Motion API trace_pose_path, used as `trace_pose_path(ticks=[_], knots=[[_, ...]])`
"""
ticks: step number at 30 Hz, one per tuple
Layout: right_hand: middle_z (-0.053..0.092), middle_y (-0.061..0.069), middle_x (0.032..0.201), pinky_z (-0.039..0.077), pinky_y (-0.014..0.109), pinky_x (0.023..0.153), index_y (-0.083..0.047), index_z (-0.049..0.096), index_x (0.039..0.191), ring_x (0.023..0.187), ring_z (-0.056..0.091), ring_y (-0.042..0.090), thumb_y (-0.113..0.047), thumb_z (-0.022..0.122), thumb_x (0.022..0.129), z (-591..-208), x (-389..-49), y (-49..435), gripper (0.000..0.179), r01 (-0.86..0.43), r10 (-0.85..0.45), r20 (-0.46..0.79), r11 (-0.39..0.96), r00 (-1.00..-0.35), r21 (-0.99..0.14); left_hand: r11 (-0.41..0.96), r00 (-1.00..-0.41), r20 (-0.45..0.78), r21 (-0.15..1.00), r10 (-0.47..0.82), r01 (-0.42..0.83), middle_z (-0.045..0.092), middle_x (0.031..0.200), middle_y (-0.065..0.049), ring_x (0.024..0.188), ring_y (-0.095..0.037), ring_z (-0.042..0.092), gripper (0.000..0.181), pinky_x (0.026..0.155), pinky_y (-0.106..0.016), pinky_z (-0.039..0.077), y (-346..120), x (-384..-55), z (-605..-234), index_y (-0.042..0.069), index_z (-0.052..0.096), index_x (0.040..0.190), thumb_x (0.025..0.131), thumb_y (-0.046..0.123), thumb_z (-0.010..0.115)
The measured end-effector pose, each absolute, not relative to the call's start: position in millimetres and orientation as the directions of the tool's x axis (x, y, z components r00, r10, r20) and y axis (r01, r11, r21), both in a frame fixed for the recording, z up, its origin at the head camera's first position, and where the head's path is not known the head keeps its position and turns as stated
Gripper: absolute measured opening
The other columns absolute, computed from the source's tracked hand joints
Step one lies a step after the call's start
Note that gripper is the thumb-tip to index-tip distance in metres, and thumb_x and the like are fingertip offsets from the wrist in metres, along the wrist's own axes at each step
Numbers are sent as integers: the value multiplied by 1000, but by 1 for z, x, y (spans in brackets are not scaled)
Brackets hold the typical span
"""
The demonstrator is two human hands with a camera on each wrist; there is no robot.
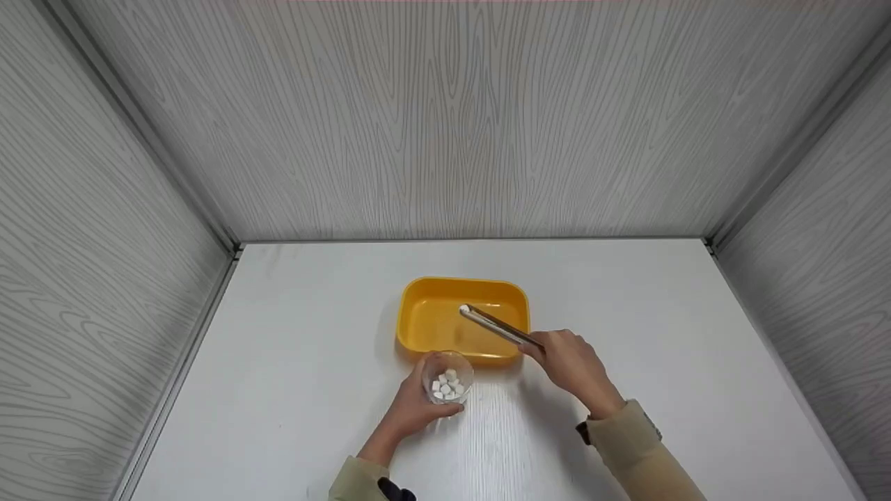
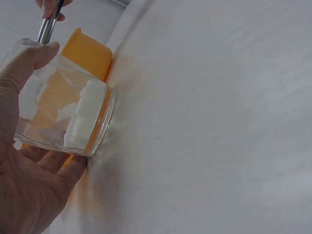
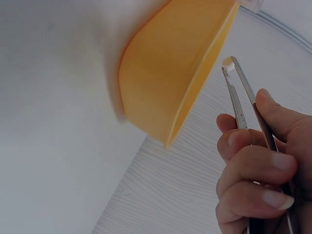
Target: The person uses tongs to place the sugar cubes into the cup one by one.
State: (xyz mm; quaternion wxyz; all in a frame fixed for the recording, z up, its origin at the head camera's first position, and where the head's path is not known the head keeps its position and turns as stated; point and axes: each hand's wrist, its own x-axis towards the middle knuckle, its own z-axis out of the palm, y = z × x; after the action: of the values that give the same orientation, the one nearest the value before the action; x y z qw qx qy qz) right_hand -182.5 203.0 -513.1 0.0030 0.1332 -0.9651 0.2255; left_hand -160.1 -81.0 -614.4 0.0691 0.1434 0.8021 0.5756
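My left hand point(image 1: 412, 403) grips a clear glass cup point(image 1: 468, 367) with fingers and thumb around its sides. Several small white cubes point(image 1: 449, 384) lie in the bottom of the cup. In my right hand point(image 1: 574, 365) is a pair of metal tongs point(image 1: 498, 325), pinched between thumb and fingers. A single white piece point(image 3: 228, 63) sits between the tips of the tongs. Those tips are over the yellow tray point(image 1: 424, 334), above its rim in the right wrist view. The cup stands just in front of the tray's near edge.
A white table point(image 1: 306, 369) carries the tray near its middle. Grey wood-grain panels rise at the back point(image 1: 445, 125), the left point(image 1: 83, 243) and the right point(image 1: 821, 243). Light sleeves point(image 1: 644, 452) cover both forearms.
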Motion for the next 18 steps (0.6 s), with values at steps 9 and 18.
trace_pose_path(ticks=[9,18], knots=[[47,-7,60,29,26,49,-15,70,87,51,36,9,-32,66,94,-503,-163,210,18,-295,-271,117,855,-955,-426,280,-950,58,949,307,149,45,146,-9,133,-28,40,97,111,-50,28,-80,-161,-614,9,35,146,68,25,90],[36,-10,58,28,23,49,-18,64,79,52,32,5,-30,67,93,-493,-146,217,19,-322,-291,138,845,-947,-428,294,-952,53,945,302,146,43,147,-10,135,-27,39,102,112,-49,27,-80,-160,-614,9,33,148,67,31,90]])
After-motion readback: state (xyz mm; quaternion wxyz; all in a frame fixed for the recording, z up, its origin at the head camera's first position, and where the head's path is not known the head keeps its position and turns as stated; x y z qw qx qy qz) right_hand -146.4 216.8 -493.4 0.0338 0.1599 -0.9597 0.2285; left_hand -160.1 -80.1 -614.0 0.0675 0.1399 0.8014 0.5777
